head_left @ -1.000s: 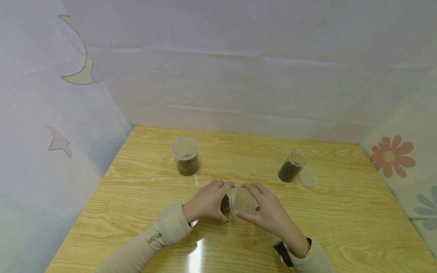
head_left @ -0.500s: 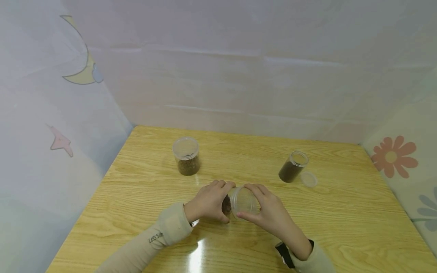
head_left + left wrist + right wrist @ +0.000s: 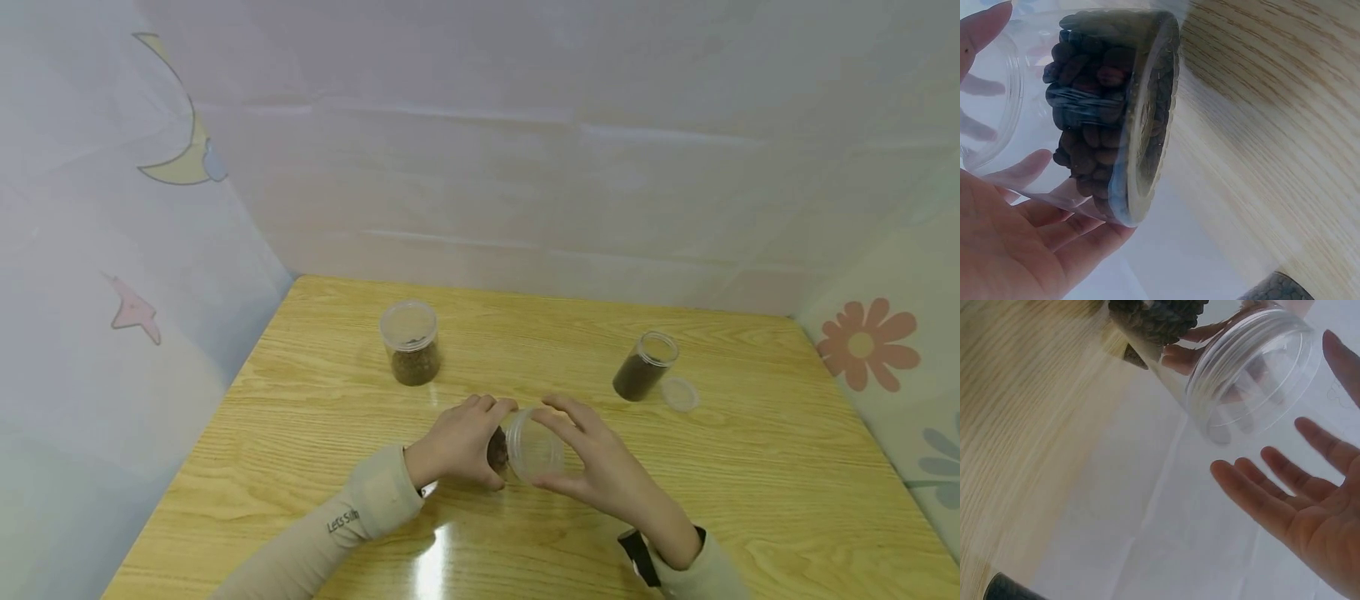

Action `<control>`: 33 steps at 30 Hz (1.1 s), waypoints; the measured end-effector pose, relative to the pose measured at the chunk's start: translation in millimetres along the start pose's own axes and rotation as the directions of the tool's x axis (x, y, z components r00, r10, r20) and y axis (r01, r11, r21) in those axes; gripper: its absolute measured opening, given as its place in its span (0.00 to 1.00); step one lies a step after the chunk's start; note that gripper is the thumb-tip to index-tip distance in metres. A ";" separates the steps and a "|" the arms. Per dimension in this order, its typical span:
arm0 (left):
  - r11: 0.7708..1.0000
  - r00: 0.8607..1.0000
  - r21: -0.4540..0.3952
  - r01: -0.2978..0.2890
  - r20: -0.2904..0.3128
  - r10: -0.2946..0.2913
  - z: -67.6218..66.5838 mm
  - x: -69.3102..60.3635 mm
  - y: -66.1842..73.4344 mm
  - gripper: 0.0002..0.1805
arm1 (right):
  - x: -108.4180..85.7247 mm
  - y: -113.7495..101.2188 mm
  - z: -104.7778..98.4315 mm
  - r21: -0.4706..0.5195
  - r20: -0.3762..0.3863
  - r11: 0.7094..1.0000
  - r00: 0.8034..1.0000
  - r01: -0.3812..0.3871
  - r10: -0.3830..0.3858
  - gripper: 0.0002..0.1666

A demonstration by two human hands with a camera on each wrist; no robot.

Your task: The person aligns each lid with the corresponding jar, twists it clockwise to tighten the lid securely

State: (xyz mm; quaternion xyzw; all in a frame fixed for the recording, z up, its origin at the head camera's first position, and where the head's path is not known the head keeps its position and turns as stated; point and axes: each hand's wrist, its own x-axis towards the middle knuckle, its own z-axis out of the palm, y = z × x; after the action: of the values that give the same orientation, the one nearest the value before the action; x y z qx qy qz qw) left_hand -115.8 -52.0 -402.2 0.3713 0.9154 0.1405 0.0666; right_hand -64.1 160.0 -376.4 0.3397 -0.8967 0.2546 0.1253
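Right hand (image 3: 600,454) has slipped back from the bean jar (image 3: 1100,119), its grip spread, seemingly clear of it. Left hand (image 3: 463,443) curls its grip round that tilted jar, clear end toward 3 o'clock. Farther across the table (image 3: 540,554), at 2 o'clock, a loose lid (image 3: 679,394) lies beside a slim jar (image 3: 639,377); at 10, a wide jar (image 3: 412,363).

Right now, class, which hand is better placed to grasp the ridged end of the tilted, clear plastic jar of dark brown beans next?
Probably the right hand: it holds nothing, and its spread fingers face the ridged end of the jar. The left hand grips the jar's body near the beans.
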 end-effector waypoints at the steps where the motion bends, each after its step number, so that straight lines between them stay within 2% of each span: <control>1: 1.000 1.000 0.002 0.000 0.001 0.000 0.0 0.1 0.1 0.52 | -0.2 1.3 0.2 -0.001 0.003 1.000 1.000 0.025 -0.025 0.44; 5: 1.000 1.000 0.001 0.001 0.003 -0.001 -0.3 0.2 0.5 0.52 | -0.8 5.2 1.4 0.009 0.023 0.995 0.995 0.094 -0.095 0.48; 10: 1.000 1.000 -0.005 0.003 0.006 -0.003 -0.7 0.0 1.4 0.53 | -1.7 6.9 3.0 0.022 0.038 0.995 0.994 0.102 -0.103 0.49; 21: 1.000 1.000 -0.007 -0.001 0.002 0.002 0.0 0.1 0.1 0.53 | -1.7 7.2 4.9 0.002 0.046 0.997 0.996 0.076 -0.076 0.48; 33: 1.000 1.000 0.003 -0.008 -0.003 0.008 -0.3 -0.3 0.5 0.53 | -1.5 5.2 5.5 0.003 0.051 1.000 0.999 0.003 -0.003 0.46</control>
State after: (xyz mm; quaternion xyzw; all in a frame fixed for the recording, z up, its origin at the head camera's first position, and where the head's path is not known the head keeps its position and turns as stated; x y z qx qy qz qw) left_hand -115.3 -51.9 -401.7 0.3748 0.9142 0.1401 0.0641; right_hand -66.8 161.1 -383.5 0.3475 -0.8988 0.2470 0.1021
